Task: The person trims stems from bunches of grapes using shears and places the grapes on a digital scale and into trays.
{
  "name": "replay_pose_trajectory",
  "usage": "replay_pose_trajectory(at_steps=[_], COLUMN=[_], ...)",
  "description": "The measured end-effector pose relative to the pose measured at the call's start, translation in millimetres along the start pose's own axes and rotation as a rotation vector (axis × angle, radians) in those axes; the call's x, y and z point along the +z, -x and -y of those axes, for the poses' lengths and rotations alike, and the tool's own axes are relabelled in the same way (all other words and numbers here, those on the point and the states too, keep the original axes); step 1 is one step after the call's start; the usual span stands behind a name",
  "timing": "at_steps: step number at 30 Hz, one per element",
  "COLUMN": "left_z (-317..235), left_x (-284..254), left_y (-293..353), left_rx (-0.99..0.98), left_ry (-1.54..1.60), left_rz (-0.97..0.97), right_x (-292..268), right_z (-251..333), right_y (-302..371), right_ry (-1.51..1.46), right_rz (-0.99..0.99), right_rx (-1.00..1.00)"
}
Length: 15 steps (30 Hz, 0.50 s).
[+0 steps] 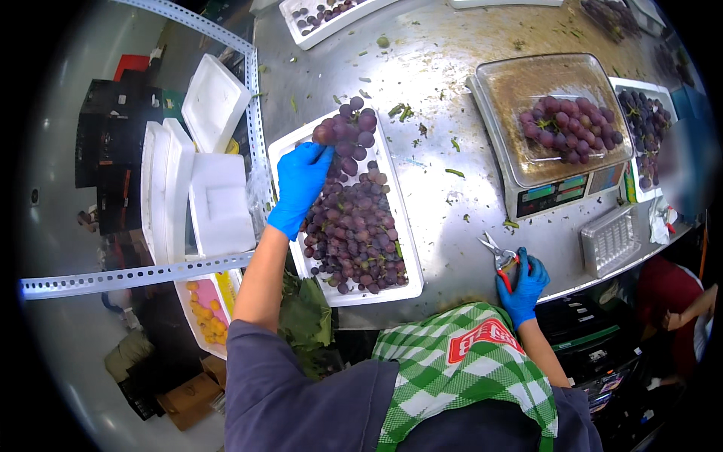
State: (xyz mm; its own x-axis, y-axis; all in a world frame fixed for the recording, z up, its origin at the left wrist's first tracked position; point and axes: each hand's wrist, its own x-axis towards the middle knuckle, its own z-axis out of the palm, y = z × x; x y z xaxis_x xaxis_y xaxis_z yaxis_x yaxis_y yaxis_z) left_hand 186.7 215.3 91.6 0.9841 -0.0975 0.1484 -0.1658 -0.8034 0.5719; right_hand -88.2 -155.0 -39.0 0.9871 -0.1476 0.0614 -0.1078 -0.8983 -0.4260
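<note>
My left hand [303,184], in a blue glove, is closed on a bunch of purple grapes [352,132] at the far end of a white foam tray [410,260]. More grapes [354,233] are heaped in the tray below it. In my right hand [525,290], also blue-gloved, are red-handled scissors [507,265], low over the metal table's near edge. Their silver blades stand apart and point away to the left, touching nothing. How the fingers sit in the handles is partly hidden.
A weighing scale [552,120] at the right bears a transparent punnet of grapes [570,128]. Near it are an empty-looking plastic punnet [611,239] and another grape tray [646,139]. Stem scraps [455,172] litter the table [444,218]. A perforated metal rail [143,276] and foam boxes [221,203] stand left.
</note>
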Motion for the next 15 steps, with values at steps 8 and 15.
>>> replay_pose_trajectory(at_steps=[8, 15], left_z=[-47.5, -83.7], left_x=[18.7, 60.9], left_y=[3.6, 8.2], left_rx=[-0.124, -0.074], left_ry=[0.048, 0.019], left_rz=[0.079, 0.090], right_x=[0.9, -0.1], right_z=[-0.3, -4.7], right_y=[4.5, 4.2], right_ry=[-0.042, -0.095], right_rz=[-0.033, -0.053], right_rx=[0.040, 0.073])
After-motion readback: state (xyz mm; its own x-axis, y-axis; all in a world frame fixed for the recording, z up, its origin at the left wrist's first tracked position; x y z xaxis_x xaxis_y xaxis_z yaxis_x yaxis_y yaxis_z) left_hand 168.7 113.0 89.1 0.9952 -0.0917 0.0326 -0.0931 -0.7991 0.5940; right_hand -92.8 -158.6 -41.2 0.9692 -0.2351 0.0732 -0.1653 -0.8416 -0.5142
